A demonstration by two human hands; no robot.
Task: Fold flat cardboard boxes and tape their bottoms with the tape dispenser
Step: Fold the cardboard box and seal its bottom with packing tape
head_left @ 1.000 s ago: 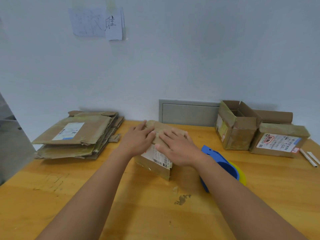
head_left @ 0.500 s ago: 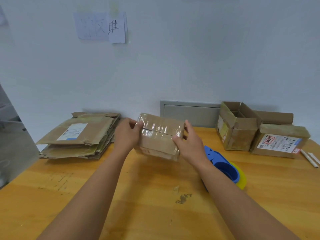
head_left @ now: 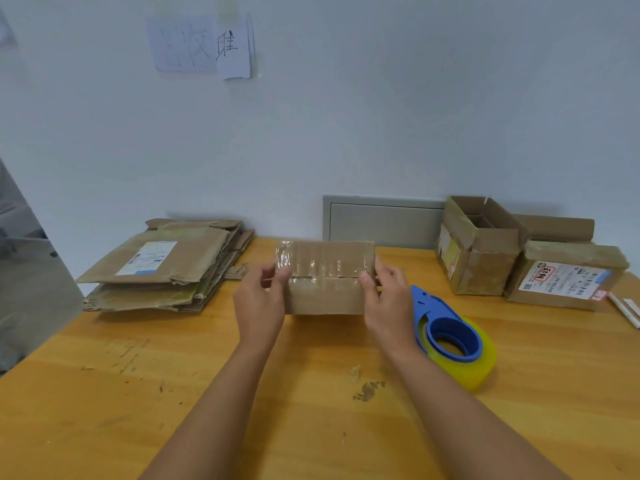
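Both hands hold a folded box above the counter, its taped bottom facing the camera.

The left hand and right hand pinch the box by its ends; the thin cardboard looks light and crushable, best held at the edges. The tape dispenser lies just right.

Two hands, left and right, hold a box by its ends. The tape sits just right of the box.
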